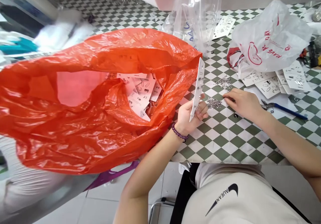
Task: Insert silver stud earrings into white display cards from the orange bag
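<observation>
My left hand [187, 118], with a purple bead bracelet [179, 132] at the wrist, grips a white jewelry card [197, 88]. The card stands nearly edge-on, and small metal pieces show along its face. My right hand [243, 103] hovers at the table with thumb and fingers pinched together; whatever they hold is too small to make out. Just left of those fingertips lie a pile of small silver metal pieces [214, 103] and a second, looser pile [224, 82]. A large open red plastic bag [82, 140] to the left contains several white cards [141, 92].
Blue-handled pliers [288, 111] lie on the right, near a stack of white cards [292, 78] under a white plastic bag [271, 36]. A clear plastic bag [195, 20] stands at the back. A person's white sleeve [27, 180] shows at left. The checkered tabletop [225, 143] ends before my body.
</observation>
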The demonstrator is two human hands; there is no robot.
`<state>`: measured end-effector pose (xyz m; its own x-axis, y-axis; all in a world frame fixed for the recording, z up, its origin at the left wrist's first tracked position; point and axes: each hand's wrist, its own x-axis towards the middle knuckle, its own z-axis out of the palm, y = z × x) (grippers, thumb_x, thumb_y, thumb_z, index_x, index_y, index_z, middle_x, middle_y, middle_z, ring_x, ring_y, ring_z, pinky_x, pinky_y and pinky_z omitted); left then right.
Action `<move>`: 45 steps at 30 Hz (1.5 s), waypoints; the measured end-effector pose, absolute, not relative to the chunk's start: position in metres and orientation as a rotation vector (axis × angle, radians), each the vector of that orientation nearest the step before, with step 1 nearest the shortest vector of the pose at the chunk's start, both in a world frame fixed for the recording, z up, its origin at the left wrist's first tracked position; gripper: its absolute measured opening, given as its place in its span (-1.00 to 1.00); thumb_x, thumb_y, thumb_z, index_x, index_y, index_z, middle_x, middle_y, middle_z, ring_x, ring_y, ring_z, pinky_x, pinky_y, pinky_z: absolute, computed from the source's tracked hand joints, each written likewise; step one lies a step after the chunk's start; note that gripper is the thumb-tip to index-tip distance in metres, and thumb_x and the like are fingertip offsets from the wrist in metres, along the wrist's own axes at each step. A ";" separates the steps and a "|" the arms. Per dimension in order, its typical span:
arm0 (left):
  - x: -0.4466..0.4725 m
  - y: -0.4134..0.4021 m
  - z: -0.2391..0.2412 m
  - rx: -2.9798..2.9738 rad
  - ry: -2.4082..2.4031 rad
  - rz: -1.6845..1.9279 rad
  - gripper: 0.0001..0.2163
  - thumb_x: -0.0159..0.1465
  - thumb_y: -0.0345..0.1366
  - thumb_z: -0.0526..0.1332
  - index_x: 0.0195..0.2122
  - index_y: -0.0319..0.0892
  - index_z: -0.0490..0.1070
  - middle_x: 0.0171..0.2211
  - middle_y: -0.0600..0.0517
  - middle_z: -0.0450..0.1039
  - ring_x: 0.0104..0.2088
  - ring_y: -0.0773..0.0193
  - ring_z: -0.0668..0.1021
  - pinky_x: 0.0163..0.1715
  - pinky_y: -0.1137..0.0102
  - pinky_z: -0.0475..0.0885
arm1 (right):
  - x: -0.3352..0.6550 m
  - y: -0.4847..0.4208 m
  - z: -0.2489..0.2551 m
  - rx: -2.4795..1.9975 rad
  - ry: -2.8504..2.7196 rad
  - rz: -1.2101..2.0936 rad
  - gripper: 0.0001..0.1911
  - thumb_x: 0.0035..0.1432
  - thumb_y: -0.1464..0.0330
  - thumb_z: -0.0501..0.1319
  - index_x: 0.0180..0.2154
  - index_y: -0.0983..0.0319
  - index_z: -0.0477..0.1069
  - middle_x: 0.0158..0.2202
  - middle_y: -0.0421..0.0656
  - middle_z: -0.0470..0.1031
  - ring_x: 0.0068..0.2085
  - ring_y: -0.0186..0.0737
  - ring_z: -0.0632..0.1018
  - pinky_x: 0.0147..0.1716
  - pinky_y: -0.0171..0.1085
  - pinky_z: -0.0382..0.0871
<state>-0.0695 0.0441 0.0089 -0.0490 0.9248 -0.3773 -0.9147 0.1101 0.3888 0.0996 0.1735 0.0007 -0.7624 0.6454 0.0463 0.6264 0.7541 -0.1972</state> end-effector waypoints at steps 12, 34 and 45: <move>-0.068 0.041 0.007 0.149 0.474 1.447 -0.87 0.21 -0.41 0.04 -0.46 -0.21 0.30 -0.68 0.11 0.10 -0.62 0.37 0.21 -0.58 0.52 0.31 | 0.091 0.149 -0.002 -0.863 -2.464 0.471 -0.82 0.27 0.34 0.12 -0.30 0.22 0.47 -0.29 -0.09 0.45 -0.23 -0.17 0.47 -0.41 -0.25 0.32; -0.053 0.036 -0.010 0.351 0.533 1.388 -0.65 -0.05 -0.26 0.45 -0.38 -0.14 0.26 -0.58 0.16 0.34 -0.58 0.40 0.42 -0.50 0.49 0.40 | 0.071 0.078 0.005 -0.790 -1.621 1.416 -0.94 0.16 0.29 0.28 -0.33 0.13 0.51 -0.31 -0.17 0.35 -0.43 -0.35 0.44 -0.62 -0.32 0.47; -0.048 0.035 -0.006 0.340 0.512 1.387 -0.66 -0.03 -0.23 0.45 -0.40 -0.15 0.26 -0.58 0.16 0.36 -0.60 0.42 0.41 -0.49 0.49 0.42 | 0.074 0.077 -0.001 -0.800 -1.623 1.364 -0.84 0.20 0.19 0.22 -0.31 0.13 0.45 -0.28 -0.13 0.35 -0.40 -0.28 0.45 -0.65 -0.30 0.40</move>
<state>-0.0483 0.0348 -0.0062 0.1016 0.9845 -0.1431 -0.8414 0.1618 0.5155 0.0736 0.0775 -0.0010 -0.4359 0.8772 0.2014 -0.0478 0.2009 -0.9784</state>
